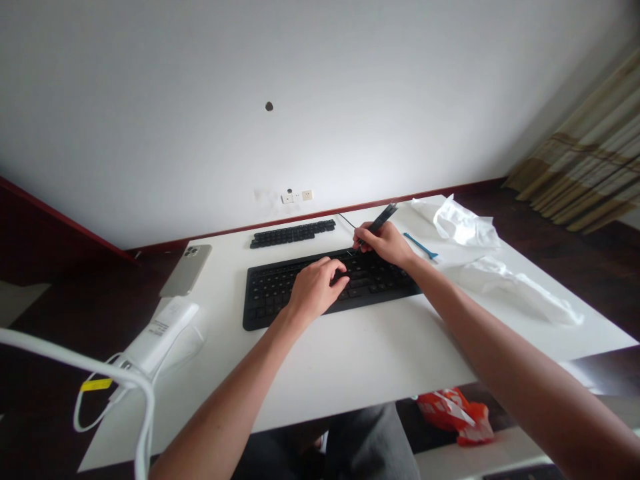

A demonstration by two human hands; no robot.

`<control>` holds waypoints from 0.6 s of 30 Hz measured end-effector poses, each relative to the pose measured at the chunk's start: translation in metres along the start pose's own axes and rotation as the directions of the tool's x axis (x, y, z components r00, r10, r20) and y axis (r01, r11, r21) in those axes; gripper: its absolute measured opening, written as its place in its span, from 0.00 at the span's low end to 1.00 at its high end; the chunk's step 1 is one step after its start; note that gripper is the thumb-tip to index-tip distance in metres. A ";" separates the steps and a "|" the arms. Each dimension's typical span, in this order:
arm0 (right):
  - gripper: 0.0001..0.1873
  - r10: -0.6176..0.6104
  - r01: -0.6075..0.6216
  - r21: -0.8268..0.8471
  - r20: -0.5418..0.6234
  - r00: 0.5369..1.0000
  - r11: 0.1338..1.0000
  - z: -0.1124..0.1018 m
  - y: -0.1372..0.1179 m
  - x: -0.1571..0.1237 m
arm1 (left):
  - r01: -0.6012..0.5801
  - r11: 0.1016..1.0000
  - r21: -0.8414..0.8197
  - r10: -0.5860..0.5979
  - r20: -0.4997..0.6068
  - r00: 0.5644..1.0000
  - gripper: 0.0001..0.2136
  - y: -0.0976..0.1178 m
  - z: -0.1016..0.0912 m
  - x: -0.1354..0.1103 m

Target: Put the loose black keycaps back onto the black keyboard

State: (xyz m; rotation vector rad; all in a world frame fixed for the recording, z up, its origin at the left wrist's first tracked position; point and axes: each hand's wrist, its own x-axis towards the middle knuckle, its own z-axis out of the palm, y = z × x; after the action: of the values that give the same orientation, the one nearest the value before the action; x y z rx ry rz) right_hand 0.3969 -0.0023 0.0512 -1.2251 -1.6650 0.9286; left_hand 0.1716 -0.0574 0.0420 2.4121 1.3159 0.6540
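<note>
A black keyboard (274,287) lies on the white table, its dark key field showing small pale marks. My left hand (319,285) rests on its middle with the fingers curved, thumb and forefinger apart, and nothing visible between them. Over the keyboard's back edge, my right hand (383,241) is closed around a black pen-like tool (384,217), tilted with its thick end up and right. The tool's thin lower tip points down at the keys; its exact kind is unclear. Behind the keyboard sits a block of black keycaps (293,234), set out in rows.
A blue stick-like tool (421,246) lies right of my right hand, near crumpled white wrapping (463,223). At the left are a phone (186,269), a white power strip (160,333) and a thick white cable (65,357). A red plastic bag (457,413) is below the front edge.
</note>
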 end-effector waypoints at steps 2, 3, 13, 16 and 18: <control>0.19 0.006 -0.006 0.002 -0.001 1.000 1.000 0.000 0.000 0.000 | 0.010 1.000 -0.008 -0.010 0.000 1.000 0.10 0.000 0.000 0.000; 0.19 0.008 -0.008 0.004 -0.001 1.000 1.000 0.000 0.000 0.000 | 0.015 1.000 -0.007 -0.015 0.007 1.000 0.11 0.000 0.000 0.001; 0.18 -0.005 0.004 -0.021 -0.024 1.000 1.000 0.000 0.003 0.001 | 0.038 0.999 0.000 -0.038 -0.068 0.997 0.08 0.000 -0.003 0.003; 0.18 -0.001 0.000 -0.022 -0.042 0.999 1.000 -0.002 0.004 0.001 | 0.082 0.993 0.090 -0.069 -0.142 0.988 0.08 -0.010 -0.014 0.006; 0.18 0.001 -0.002 -0.020 -0.056 0.998 1.000 -0.002 0.006 0.002 | 0.137 0.979 0.149 -0.110 -0.179 0.978 0.08 -0.019 -0.021 0.009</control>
State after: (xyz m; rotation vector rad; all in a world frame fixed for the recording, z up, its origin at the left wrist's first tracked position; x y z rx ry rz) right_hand 0.4009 0.0009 0.0471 -1.2551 -1.6331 0.8726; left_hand 0.1511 -0.0385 0.0523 2.4178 1.6316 0.7594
